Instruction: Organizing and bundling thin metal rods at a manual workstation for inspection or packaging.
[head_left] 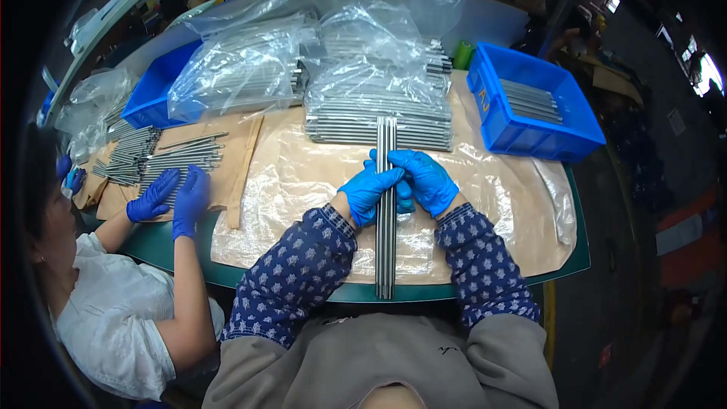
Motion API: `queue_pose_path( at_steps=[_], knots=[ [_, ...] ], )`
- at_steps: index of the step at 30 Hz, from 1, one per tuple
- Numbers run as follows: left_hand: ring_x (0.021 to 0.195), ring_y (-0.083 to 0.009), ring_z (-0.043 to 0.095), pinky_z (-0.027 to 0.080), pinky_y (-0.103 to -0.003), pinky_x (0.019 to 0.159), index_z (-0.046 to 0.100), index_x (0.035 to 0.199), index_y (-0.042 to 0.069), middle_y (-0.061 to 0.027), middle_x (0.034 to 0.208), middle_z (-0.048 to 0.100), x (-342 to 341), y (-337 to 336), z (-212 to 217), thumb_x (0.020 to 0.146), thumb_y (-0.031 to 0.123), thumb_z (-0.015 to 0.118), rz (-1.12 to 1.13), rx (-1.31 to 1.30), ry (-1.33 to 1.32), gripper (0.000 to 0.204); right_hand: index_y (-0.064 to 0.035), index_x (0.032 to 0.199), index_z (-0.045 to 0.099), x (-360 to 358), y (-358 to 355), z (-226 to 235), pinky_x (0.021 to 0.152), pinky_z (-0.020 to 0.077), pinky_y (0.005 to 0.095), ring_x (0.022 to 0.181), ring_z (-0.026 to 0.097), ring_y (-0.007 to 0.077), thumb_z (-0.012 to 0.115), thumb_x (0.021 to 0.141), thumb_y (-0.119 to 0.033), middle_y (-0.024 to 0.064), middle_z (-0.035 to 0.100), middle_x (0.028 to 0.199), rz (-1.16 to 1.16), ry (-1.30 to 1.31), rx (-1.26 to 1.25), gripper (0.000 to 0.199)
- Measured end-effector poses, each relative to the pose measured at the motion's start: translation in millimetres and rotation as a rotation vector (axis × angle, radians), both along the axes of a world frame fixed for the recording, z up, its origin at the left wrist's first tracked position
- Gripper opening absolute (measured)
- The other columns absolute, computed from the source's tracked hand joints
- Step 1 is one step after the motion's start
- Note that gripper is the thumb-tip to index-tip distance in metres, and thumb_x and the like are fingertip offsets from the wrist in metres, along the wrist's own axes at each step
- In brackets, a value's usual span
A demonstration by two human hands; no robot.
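A bundle of slim metal rods [385,250] stretches away from me, its near end reaching past the table's front edge. My left hand [368,191], in a light blue glove, is closed around the bundle from the left side. From the right, my right hand [425,180], gloved the same way, also grips it, with some fingers hidden under the rods. Just beyond the bundle's far end lies a wide pile of similar rods [333,129], partly covered by clear plastic sheeting [371,45].
A blue bin [492,136] holding rods stands at the right. Another blue bin [144,110] and a plastic-wrapped rod stack [235,76] are at the far left. A co-worker's purple-gloved hands [189,201] rest by loose rods [132,155]. Brown wrapping paper [492,220] covers the table.
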State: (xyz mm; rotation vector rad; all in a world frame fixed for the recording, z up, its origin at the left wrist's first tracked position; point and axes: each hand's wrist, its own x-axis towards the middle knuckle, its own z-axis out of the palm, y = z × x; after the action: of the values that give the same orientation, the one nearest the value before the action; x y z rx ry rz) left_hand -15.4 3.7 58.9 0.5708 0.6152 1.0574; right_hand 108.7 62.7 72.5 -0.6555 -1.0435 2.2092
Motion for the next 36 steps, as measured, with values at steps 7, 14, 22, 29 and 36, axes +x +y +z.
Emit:
queue_pose_path(
  at_steps=[7,14,22,29,36],
  knots=[
    [0.077,-0.0244,0.062,0.053,-0.035,0.068,0.052,0.102,-0.001,-0.0161,0.09,0.062,-9,7,-6,0.082,0.025,0.057,-0.068,0.01,0.005,0.033,-0.0041,0.068,0.055,15,13,-14,0.028,0.0303,0.0246,0.029,0.039,0.0126,0.051,0.086,-0.017,0.0034,0.044,0.04,0.125,-0.027,0.006,0.022],
    [0.077,-0.0227,0.063,0.054,-0.031,0.067,0.05,0.105,-0.002,-0.0148,0.093,0.061,-13,7,-3,0.082,0.022,0.058,-0.056,-0.083,0.092,0.034,-0.004,0.074,0.058,16,19,-26,0.037,0.0367,0.0181,0.043,0.048,0.0065,0.055,0.082,-0.016,0.0006,0.055,0.058,0.047,-0.043,0.0,0.015],
    [0.083,-0.0249,0.061,0.053,-0.033,0.072,0.044,0.114,0.0,-0.0161,0.097,0.059,-15,9,-17,0.083,0.02,0.056,-0.051,-0.089,0.094,0.039,-0.0019,0.083,0.059,11,19,-25,0.039,0.0435,0.0166,0.048,0.056,0.0088,0.056,0.082,-0.017,0.0056,0.061,0.068,0.011,-0.05,-0.121,0.016],
    [0.077,-0.0164,0.061,0.052,-0.026,0.066,0.051,0.107,0.0,-0.0112,0.092,0.061,-12,7,-5,0.082,0.018,0.058,-0.021,-0.117,0.069,0.032,-0.0002,0.091,0.06,14,21,-26,0.043,0.0465,0.0162,0.055,0.06,0.0104,0.06,0.08,-0.017,0.0071,0.063,0.073,0.027,-0.211,-0.017,0.02],
    [0.077,-0.0132,0.06,0.05,-0.024,0.067,0.052,0.105,0.002,-0.0081,0.092,0.06,-18,4,-11,0.081,0.012,0.056,-0.004,-0.142,0.065,0.027,-0.0005,0.092,0.059,14,19,-26,0.039,0.044,0.0158,0.048,0.057,0.0089,0.054,0.083,-0.017,0.0063,0.062,0.07,0.008,-0.047,-0.151,0.02]
  ],
)
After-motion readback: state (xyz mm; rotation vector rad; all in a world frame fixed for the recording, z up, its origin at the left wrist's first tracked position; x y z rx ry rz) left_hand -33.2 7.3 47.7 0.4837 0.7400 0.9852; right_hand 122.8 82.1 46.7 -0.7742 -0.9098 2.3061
